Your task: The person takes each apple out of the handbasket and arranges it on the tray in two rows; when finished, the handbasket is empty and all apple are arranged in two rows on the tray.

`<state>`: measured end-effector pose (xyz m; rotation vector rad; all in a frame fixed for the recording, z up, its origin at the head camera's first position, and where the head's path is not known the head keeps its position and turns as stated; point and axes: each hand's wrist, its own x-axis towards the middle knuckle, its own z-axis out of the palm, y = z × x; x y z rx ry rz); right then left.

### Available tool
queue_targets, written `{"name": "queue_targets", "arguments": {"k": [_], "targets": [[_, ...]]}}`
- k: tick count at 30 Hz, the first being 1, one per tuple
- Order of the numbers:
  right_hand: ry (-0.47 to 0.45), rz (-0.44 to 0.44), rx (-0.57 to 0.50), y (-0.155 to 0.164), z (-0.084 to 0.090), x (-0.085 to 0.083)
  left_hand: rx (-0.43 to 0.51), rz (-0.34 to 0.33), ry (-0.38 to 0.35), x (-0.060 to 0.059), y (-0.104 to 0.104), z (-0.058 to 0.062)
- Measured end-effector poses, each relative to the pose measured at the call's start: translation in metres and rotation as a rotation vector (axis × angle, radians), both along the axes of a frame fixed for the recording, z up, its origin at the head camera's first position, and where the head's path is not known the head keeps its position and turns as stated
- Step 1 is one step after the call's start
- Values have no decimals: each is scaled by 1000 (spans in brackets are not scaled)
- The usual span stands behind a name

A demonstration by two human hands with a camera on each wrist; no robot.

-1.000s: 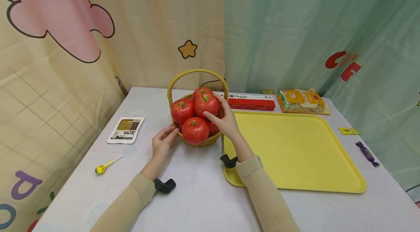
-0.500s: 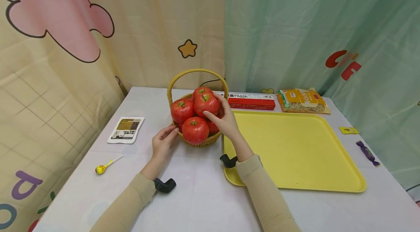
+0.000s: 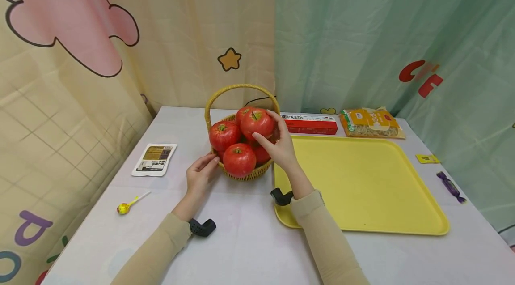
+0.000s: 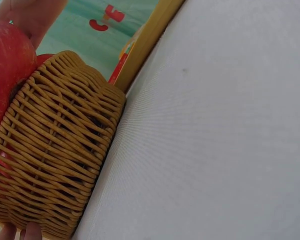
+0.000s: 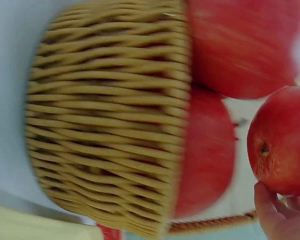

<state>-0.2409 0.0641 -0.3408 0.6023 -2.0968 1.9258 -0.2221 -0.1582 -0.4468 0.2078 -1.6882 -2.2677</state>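
A wicker basket (image 3: pixel 248 177) with a tall arched handle stands on the table, heaped with several red apples (image 3: pixel 239 160). My right hand (image 3: pixel 282 147) grips one red apple (image 3: pixel 257 122) from its right side, thumb in front and fingers behind. In the right wrist view, that held apple (image 5: pixel 282 142) is apart from the apple (image 5: pixel 205 150) at the basket's rim. My left hand (image 3: pixel 200 176) holds the basket's left edge, with its fingertips (image 4: pixel 33 231) against the weave in the left wrist view. Its thumb's grip is partly hidden.
Right of the basket lies a yellow tray (image 3: pixel 362 186). Behind it are a red pasta box (image 3: pixel 310 127) and a noodle bag (image 3: pixel 371 124). A white packet (image 3: pixel 154 160) and a lollipop (image 3: pixel 124 208) lie left; a yellow packet (image 3: pixel 427 159) and purple candy (image 3: pixel 451 187) lie far right.
The apple in my right hand has risen slightly and shifted right, off the heap. My left hand and the basket have stayed in place.
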Motion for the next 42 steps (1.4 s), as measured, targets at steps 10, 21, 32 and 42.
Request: {"name": "queue_targets", "arguments": {"k": [10,21,32,42], "targets": [[107,-9,-346,44,-15,-26,-29,-7,3,1,0,2],[-103,-222,-308,78,-57,-54,-14,-14,4,1,-1,0],[-185,-234,109,71,-82,-60,-19,-8,14,1,0,0],[-315,-220,162,74,-95,-66,-13,-9,20,0,0,-1]]}}
